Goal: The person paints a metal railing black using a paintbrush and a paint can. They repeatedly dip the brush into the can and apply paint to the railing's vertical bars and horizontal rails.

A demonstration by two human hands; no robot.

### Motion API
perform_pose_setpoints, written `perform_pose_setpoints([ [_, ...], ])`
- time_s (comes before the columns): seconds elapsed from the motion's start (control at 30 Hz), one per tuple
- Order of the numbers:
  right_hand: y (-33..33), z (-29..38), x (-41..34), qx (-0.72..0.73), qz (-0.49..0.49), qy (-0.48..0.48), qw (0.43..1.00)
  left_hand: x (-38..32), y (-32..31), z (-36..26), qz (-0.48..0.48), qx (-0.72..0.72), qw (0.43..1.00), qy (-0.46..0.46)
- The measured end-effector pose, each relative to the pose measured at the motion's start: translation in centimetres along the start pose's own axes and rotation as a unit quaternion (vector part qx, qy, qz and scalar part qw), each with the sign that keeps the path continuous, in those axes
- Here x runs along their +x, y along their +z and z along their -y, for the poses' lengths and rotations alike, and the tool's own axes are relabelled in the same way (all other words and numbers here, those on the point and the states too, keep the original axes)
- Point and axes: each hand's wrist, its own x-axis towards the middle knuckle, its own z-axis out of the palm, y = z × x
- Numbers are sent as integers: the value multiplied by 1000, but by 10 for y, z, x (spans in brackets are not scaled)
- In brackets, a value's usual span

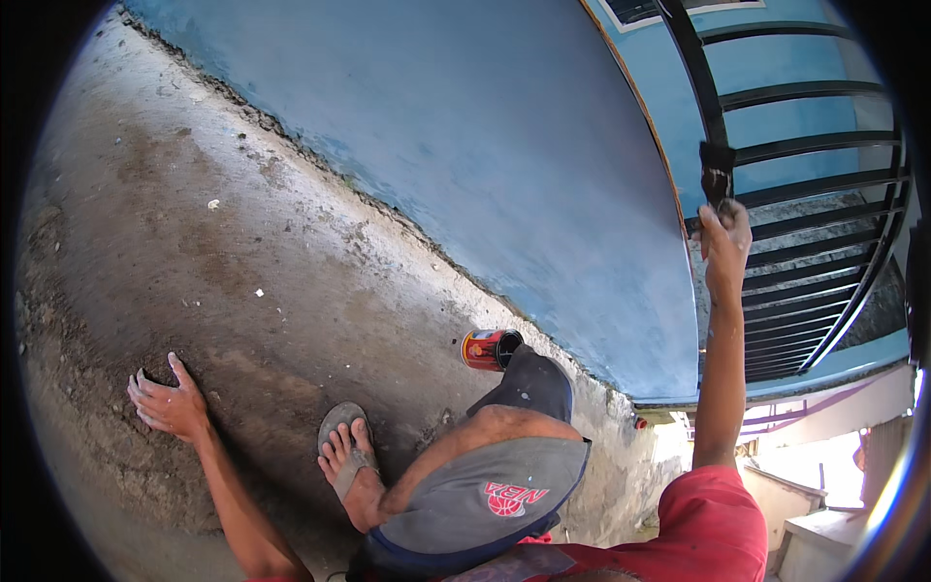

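Note:
My right hand [725,229] grips a paintbrush [718,171] whose dark bristles touch the lower rail of a black metal railing [709,109]. Dark and pale paint smudges mark the fingers. Off to the left, my left hand [169,404] is held out over the rough ground with its fingers spread and nothing in it. A red paint can [483,349] with its top uncovered stands near the foot of the blue wall, beside my knee; dark paint shows at its mouth.
The blue wall [465,182] runs diagonally across the view, with a rough broken edge along its base. Stained concrete ground [240,240] with small debris lies to the left. My foot in a flip-flop [342,422] rests on it. Pale structures [825,535] stand at the lower right.

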Motion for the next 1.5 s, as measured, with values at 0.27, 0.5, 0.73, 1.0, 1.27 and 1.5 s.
perform_pose_setpoints([
  [0.27,83,24,78,39,6,0,999,-1,-10,-12,21,-34,999,-24],
  [0.5,59,-14,88,131,-6,93,987,-6,15,4,4,-18,1000,-7],
  [0.73,11,-78,62,163,-17,141,976,-1,12,4,0,-11,1000,6],
  [1.0,-61,-107,23,118,0,285,951,1,12,9,21,21,1000,12],
  [1.27,-11,-35,40,127,9,186,974,0,28,17,8,25,999,23],
  [1.5,28,-10,54,77,-12,122,989,-2,35,23,-14,-4,999,30],
])
